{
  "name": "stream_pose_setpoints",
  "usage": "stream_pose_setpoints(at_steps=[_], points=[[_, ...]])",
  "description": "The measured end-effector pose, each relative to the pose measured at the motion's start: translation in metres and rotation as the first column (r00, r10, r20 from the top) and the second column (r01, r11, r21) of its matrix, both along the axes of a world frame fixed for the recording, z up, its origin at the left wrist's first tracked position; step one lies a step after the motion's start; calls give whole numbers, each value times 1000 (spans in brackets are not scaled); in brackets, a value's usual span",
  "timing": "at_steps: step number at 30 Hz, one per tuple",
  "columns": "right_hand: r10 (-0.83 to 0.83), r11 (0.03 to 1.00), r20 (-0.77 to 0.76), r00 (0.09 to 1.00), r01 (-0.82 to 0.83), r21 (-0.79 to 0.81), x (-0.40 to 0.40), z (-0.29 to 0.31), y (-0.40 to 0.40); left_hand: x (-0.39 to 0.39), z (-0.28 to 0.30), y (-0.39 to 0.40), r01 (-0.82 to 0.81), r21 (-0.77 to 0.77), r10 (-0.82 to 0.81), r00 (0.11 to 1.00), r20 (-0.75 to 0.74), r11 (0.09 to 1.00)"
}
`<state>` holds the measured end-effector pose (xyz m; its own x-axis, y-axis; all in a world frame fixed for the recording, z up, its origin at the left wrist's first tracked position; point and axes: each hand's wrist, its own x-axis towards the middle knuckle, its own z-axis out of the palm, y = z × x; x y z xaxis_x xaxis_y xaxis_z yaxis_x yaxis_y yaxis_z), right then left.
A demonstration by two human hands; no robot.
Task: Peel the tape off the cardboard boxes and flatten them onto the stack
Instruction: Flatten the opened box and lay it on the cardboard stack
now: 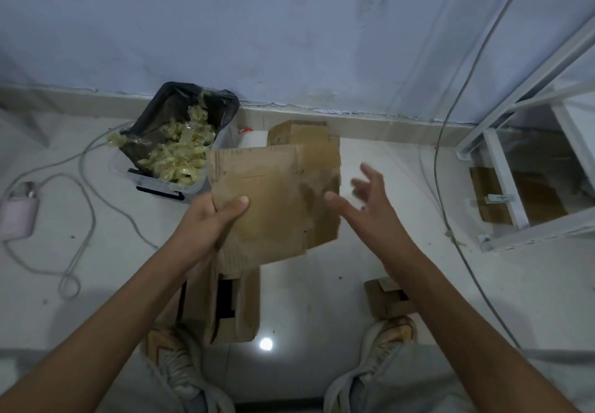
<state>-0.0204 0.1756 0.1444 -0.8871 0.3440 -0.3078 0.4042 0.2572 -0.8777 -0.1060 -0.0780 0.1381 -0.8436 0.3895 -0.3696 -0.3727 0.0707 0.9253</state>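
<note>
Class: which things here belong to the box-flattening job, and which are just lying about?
Job: flattened box in left hand; open right hand; unflattened boxes; bin of peeled tape.
Lying about: cables; pink charger; white rack.

my right hand (363,198) is motion-blurred, so i cannot tell how its fingers lie. the flattened cardboard (277,200) hides my left hand's (209,219) fingers, only the thumb shows, and covers part of the stack (299,134) behind. the frame's edge cuts off both forearms
</note>
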Motion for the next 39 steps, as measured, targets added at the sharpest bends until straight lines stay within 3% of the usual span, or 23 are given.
stream_pose_setpoints(at_steps=[2,7,12,16,20,25,29,32,37,39], points=[[19,977,63,998,-5,-213,2,-8,3,-3,4,3,32,82,-41,993,113,996],[-178,947,85,980,194,-257,-9,-40,4,-22,-14,14,4,-29,0,989,151,1000],[-260,965,134,956,262,0,-44,-90,16,-66,-73,38,67,-449,-49,997,52,891],[-301,886,34,953,266,381,-104,-120,23,-117,-97,79,53,-598,-162,978,-129,799],[-177,792,-51,983,173,585,-174,-146,41,-169,-129,116,-38,-744,-292,905,-308,667],[41,806,26,999,-49,590,-243,-203,75,-245,-179,142,20,-774,-340,905,-255,633],[-14,866,-25,1000,25,499,-269,-253,91,-283,-223,158,-10,-750,-341,887,-313,662],[-36,861,-45,998,54,505,-271,-294,103,-295,-257,169,51,-790,-443,849,-287,610],[-136,853,157,978,35,520,-278,-351,105,-296,-309,179,147,-829,-498,850,-174,540],[-132,788,172,976,-2,615,-277,-360,100,-298,-320,176,145,-847,-507,847,-161,512]])
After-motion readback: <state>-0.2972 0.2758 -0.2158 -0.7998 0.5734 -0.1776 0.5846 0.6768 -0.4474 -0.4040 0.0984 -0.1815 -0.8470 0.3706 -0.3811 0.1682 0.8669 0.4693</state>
